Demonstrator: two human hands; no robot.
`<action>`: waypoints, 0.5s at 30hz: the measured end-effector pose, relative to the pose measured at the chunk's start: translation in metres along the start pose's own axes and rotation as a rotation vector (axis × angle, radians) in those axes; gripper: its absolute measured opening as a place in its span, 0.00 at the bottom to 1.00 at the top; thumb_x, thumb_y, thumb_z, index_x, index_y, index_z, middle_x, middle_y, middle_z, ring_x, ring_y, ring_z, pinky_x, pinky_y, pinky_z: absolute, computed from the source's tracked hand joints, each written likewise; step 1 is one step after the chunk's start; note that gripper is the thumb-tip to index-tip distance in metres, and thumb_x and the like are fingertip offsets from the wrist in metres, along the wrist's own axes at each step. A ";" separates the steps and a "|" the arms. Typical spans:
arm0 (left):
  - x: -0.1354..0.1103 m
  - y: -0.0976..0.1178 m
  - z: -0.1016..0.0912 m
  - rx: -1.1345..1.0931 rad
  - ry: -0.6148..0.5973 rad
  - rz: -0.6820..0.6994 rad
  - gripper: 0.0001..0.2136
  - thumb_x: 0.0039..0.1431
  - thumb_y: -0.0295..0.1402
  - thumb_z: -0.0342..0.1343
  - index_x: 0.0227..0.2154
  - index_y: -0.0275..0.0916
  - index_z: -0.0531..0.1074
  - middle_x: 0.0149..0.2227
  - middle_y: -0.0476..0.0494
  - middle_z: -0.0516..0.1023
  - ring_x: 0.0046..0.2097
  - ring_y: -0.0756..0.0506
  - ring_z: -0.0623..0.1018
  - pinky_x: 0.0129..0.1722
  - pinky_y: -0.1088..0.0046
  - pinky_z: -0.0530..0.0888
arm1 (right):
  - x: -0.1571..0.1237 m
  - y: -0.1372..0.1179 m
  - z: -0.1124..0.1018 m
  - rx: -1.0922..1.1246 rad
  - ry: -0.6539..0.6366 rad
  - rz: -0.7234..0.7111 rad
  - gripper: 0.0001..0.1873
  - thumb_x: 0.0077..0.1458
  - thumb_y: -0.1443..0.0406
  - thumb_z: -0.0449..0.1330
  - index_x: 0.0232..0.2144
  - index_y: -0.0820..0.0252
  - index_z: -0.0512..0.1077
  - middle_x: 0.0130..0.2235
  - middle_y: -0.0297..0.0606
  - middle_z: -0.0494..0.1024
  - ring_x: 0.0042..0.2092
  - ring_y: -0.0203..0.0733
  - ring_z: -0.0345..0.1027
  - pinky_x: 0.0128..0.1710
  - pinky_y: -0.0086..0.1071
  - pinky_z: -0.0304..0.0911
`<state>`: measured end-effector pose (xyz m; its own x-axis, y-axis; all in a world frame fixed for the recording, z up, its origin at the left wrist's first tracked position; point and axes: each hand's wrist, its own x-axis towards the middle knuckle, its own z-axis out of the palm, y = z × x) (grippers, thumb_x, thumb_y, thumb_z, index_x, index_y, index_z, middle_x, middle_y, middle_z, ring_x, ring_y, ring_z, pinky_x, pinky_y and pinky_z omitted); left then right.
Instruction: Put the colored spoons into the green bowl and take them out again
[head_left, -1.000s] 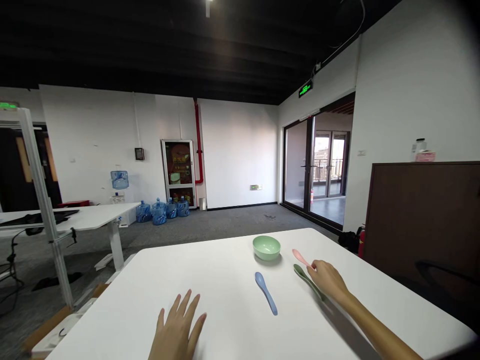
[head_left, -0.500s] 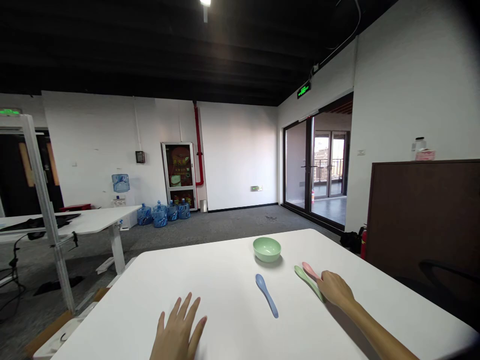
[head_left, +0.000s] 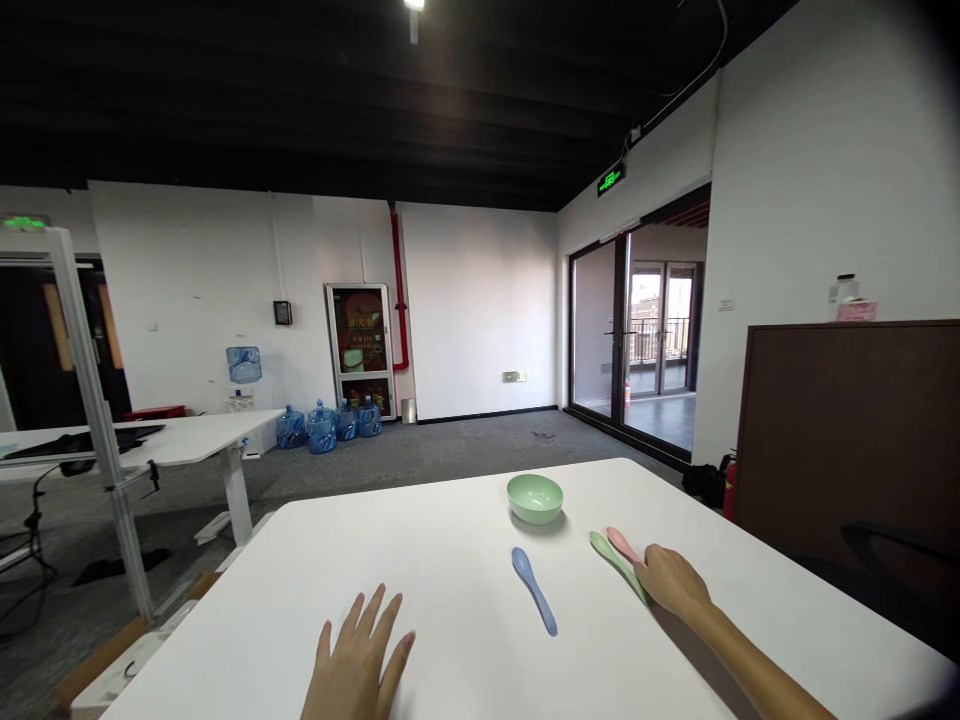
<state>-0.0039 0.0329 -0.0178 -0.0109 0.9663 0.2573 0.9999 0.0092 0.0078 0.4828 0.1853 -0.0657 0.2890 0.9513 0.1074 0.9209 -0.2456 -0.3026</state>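
The bench (head_left: 420, 570) carries one pale green bowl (head_left: 534, 498) near its far edge, and three spoons. The blue spoon (head_left: 535, 590) lies alone below the bowl, touching neither hand. The right hand (head_left: 671, 582) sits over the green spoon (head_left: 616, 564) and the pink spoon (head_left: 622, 544), hiding the green one's lower end and the pink one's handle; whether it grips either, I cannot tell. The left hand (head_left: 358, 655), open with fingers spread, holds nothing and is cut off at the wrist by the picture's lower edge.
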 end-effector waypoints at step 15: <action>-0.001 0.000 0.001 -0.018 0.016 0.001 0.25 0.70 0.41 0.43 0.67 0.49 0.67 0.72 0.42 0.65 0.72 0.32 0.63 0.68 0.40 0.64 | -0.008 -0.033 -0.013 -0.063 0.081 -0.095 0.24 0.71 0.54 0.47 0.36 0.58 0.79 0.39 0.50 0.82 0.43 0.52 0.75 0.34 0.35 0.54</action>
<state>-0.0034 0.0326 -0.0189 -0.0104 0.9622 0.2723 0.9997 0.0039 0.0246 0.4541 0.1837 -0.0441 0.2178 0.9533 0.2091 0.9589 -0.1690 -0.2279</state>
